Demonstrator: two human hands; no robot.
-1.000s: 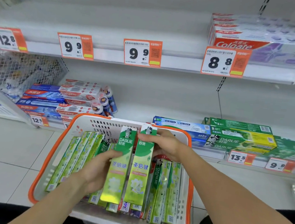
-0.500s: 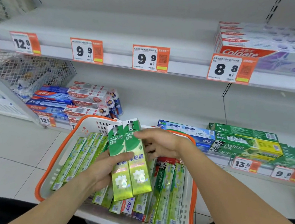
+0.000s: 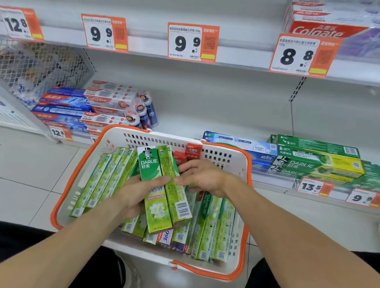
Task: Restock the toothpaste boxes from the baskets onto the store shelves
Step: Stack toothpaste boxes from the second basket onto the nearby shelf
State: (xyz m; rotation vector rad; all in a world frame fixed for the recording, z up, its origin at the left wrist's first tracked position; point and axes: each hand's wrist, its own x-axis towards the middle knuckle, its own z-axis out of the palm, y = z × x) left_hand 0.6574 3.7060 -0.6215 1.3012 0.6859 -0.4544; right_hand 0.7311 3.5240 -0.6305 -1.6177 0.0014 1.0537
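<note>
While my left hand point(image 3: 139, 191) grips two Darlie boxes point(image 3: 163, 188) mid-frame, right hand point(image 3: 200, 177) steadies with loose fingers; light, stiff, crushable card; hold mid-length.

Orange price tags point(image 3: 192, 41) along shelf edge; wire mesh divider point(image 3: 31, 66) at left; white floor tiles point(image 3: 10, 170).

Pale tiled floor point(image 3: 10, 170), carrying a white basket with an orange rim point(image 3: 248, 197). Behind the basket, a low white shelf point(image 3: 272, 179). Left of the basket on that shelf, stacked red-and-blue Colgate boxes point(image 3: 98, 109) with upright tubes point(image 3: 144, 112) beside them. Right of the basket, blue-and-white boxes point(image 3: 243, 145) touching stacked green Darlie boxes point(image 3: 312, 162). Above the basket, an upper shelf point(image 3: 152, 7) with Colgate boxes point(image 3: 353, 27) at its right end.
</note>
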